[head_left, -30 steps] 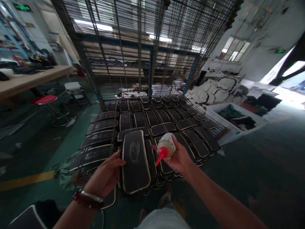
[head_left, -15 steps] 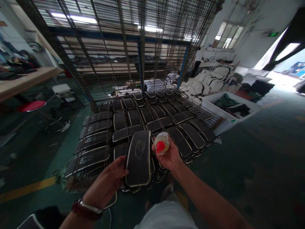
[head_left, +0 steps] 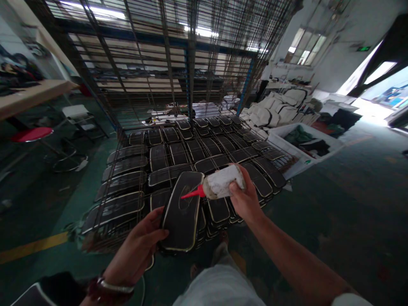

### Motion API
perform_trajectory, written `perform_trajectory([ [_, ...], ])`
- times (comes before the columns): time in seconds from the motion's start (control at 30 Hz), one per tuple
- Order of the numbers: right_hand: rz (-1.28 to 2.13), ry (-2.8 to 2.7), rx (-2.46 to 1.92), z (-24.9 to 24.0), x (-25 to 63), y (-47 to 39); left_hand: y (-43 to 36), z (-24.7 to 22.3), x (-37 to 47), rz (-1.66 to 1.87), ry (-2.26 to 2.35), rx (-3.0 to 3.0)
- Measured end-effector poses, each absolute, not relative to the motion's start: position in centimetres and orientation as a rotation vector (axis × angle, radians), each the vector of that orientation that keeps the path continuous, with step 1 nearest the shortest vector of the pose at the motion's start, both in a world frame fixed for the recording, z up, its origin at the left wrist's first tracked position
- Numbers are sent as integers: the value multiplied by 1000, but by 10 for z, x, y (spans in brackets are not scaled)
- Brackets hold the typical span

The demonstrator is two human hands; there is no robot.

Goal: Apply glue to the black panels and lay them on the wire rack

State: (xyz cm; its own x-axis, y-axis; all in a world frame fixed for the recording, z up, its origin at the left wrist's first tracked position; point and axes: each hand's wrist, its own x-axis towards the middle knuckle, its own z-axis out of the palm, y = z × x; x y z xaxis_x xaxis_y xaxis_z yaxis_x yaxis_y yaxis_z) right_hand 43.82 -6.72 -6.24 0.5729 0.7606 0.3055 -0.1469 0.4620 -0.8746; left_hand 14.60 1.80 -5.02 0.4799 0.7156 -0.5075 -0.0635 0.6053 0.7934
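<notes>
Green floor [head_left: 78,193] left of panel stacks [head_left: 168,174]. My left grip [head_left: 159,223] clamped on black panel [head_left: 180,225] by its left edge, at stacks' near side; right grip [head_left: 240,187] wrapped round squeeze bottle [head_left: 221,182], red nozzle [head_left: 195,192] over panel. Floor spreads further right.

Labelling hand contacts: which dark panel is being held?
The panel under the red nozzle: the left hand holds its edge, and no hand holds the others.

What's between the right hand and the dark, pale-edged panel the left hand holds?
In the head view, a white cylindrical bottle, held by the right hand, its red tapered nozzle overlapping the panel.
</notes>
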Motion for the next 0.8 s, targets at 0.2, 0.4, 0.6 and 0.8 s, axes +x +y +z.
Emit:
perform_trajectory([
  [0.2,809,-904,-927,-54,420,-89,17,-47,146,573,982,789],
  [0.4,1100,54,-499,-21,486,-49,22,-38,145,666,1027,781],
  [0.6,709,373,-9,36,604,-86,29,-38,135,700,1056,796],
  [0.8,554,274,59,35,658,-158,55,-47,131,715,1030,816],
])
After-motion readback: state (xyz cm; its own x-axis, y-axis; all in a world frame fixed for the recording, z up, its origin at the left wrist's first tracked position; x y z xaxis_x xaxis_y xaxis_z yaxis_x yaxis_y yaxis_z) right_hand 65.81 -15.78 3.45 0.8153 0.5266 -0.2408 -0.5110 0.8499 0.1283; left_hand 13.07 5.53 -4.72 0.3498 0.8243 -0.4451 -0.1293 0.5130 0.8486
